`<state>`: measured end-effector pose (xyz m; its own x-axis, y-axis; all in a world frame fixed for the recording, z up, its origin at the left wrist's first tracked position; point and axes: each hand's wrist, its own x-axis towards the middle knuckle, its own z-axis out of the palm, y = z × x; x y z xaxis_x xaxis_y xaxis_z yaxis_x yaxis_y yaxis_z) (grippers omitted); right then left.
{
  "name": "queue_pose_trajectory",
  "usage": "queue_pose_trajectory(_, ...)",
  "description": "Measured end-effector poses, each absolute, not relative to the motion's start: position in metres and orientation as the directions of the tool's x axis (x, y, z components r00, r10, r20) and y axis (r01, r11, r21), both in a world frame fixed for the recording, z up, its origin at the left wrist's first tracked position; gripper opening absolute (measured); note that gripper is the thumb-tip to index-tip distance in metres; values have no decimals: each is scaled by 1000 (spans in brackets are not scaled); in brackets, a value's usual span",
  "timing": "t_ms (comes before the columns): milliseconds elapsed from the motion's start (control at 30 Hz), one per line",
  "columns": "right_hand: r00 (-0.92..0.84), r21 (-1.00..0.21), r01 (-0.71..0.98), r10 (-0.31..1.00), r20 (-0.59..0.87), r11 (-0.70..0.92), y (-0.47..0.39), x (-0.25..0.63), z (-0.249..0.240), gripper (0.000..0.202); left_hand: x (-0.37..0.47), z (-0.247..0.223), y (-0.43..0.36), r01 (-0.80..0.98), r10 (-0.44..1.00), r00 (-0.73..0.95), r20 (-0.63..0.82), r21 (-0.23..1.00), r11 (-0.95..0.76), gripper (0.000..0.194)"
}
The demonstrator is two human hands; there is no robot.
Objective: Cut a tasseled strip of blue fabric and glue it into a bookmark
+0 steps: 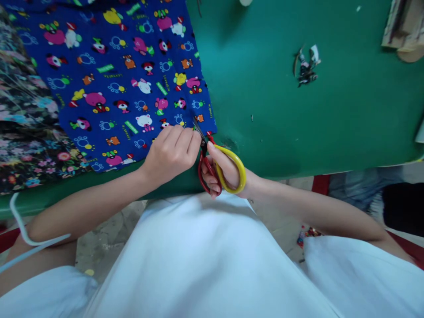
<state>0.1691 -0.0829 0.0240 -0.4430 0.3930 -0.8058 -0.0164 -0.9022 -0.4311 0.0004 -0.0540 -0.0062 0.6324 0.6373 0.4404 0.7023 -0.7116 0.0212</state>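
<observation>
Blue fabric point(109, 66) printed with cartoon animals lies over the left part of the green table point(265, 132). My left hand point(174, 148) is closed on the fabric's near edge, knuckles up. What its fingertips pinch is hidden beneath the hand. My right hand point(227, 168) holds scissors point(239, 170) with one yellow and one red handle, the thumb through the yellow loop and fingers in the red one. The dark blades point up and left beside my left hand, over the fabric's near right corner. A bit of red-printed cloth shows just by the blades.
Dark floral fabric point(23, 132) lies to the left of the blue piece. A small heap of scraps point(306, 66) sits on the right of the table. Wooden pieces point(406, 26) stand at the far right corner. The table's near edge runs just in front of my body.
</observation>
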Motion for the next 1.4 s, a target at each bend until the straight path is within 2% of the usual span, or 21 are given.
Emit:
queue_pose_trajectory(267, -422, -478, 13, 428, -799, -878, -78, 168, 27, 64, 1, -8, -57, 701, 682, 604, 412, 131, -701, 29)
queue_pose_trajectory(433, -401, -482, 20, 435, -806, -876, -77, 166, 24, 65, 0, -8, -58, 705, 678, 605, 417, 113, -700, 31)
queue_pose_trajectory(500, -394, -499, 20, 452, -801, -867, -78, 165, 23, 66, 0, -8, -58, 703, 679, 606, 414, 119, -701, 31)
queue_pose_trajectory(633, -404, -552, 8, 503, -764, -833, -81, 164, 18, 66, 0, -7, -58, 705, 654, 621, 431, 55, -707, 30)
queue_pose_trajectory(767, -415, -578, -20, 533, -737, -816, -83, 163, 15, 65, 1, -6, -57, 709, 661, 616, 428, 66, -703, 29)
queue_pose_trajectory(900, -388, -570, -20, 532, -752, -821, -82, 162, 18, 65, 1, -6, -57, 714, 650, 624, 435, 21, -700, 29)
queue_pose_trajectory(1133, -418, -407, -43, 386, -822, -913, -72, 161, 28, 67, 0, -7, -58, 713, 694, 608, 386, 121, -691, 32)
queue_pose_trajectory(1267, -441, -434, -48, 409, -799, -900, -70, 161, 26, 69, 0, -7, -59, 709, 709, 605, 362, 159, -687, 36)
queue_pose_trajectory(1400, -453, -464, -55, 436, -778, -884, -72, 162, 21, 69, 0, -6, -59, 709, 694, 613, 377, 127, -694, 35)
